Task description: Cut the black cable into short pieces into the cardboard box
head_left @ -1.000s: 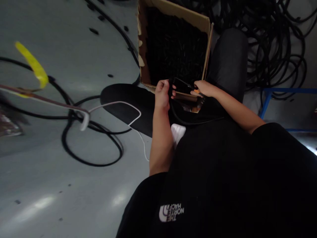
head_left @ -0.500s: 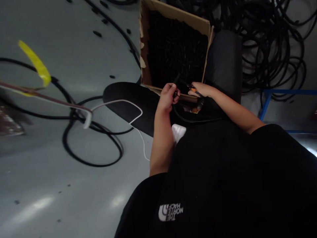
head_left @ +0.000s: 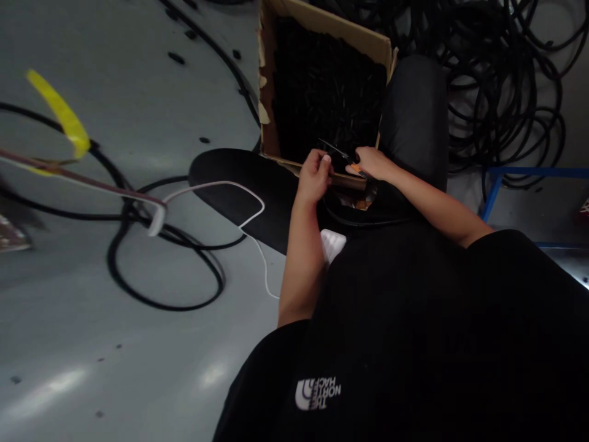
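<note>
My left hand (head_left: 315, 175) is closed in a pinch at the near edge of the cardboard box (head_left: 324, 18). It grips a black cable (head_left: 354, 223), which loops down from the fist and across my lap; the end inside the fingers is hidden. Just to the right, my right hand (head_left: 372, 162) is wrapped round scissors (head_left: 353, 167) with orange and black handles. Their thin blades point left and away, above the box's contents, close to my left fingertips. Many short black pieces (head_left: 326, 92) fill the box, too dark to make out singly.
Coiled black cables (head_left: 501, 92) are heaped at the upper right, near a blue frame (head_left: 492, 190). More black cable (head_left: 165, 305) loops over the floor at left, beside a yellow strip (head_left: 62, 113). A white cord (head_left: 251, 190) crosses my leg.
A dark piece that stuck up from my left fingers no longer shows there. The scissors' blades now stand out above the box, and my right hand has shifted slightly away from my body.
</note>
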Demonstrator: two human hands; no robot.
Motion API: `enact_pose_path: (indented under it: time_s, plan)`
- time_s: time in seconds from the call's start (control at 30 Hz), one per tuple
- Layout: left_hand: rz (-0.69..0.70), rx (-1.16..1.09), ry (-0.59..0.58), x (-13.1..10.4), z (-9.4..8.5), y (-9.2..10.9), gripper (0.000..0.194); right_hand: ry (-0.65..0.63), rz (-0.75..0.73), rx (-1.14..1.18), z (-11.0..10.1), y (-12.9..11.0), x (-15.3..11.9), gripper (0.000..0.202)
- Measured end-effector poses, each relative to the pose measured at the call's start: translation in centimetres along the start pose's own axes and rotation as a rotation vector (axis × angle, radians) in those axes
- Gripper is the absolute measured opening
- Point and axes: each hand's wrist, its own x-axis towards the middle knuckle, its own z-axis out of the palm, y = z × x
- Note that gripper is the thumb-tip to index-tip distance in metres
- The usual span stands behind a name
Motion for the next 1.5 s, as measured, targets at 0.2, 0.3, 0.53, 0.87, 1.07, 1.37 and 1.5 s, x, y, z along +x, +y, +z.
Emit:
enact_pose_path:
  time_s: [0.2, 0.3, 0.53, 0.87, 1.07, 1.37, 1.5]
  plan:
    - [0.03, 0.142, 0.051, 0.7, -0.1, -1.2, 0.051, -0.006, 0.064, -0.122, 0.0, -0.5, -0.8, 0.039]
    - [0.004, 0.223, 0.006, 0.8, -0.1, -1.9, 0.047, -0.015, 0.056, -0.134, 0.1, -0.4, -0.6, 0.038]
    - [-0.059, -0.082, 0.063, 0.4, -0.2, -0.9, 0.064, 0.004, 0.009, -0.058, 0.6, 0.6, 0.3, 0.019]
    - [-0.178, -0.216, 0.05, -0.7, 0.1, 2.6, 0.041, -0.12, -0.055, 0.046, -0.5, 1.1, -0.4, 0.017]
    - [-0.214, -0.086, -0.023, -0.7, 0.7, 1.9, 0.055, -0.192, -0.142, 0.068, -1.0, 0.1, -1.1, 0.032]
    - [-0.155, -0.069, -0.043, 0.0, 1.0, 0.7, 0.065, -0.027, -0.004, -0.029, 0.2, -0.5, -0.8, 0.023]
    - [-0.106, -0.119, -0.021, 0.3, 0.7, 0.5, 0.068, -0.001, 0.046, -0.051, 0.1, -0.1, -0.3, 0.037]
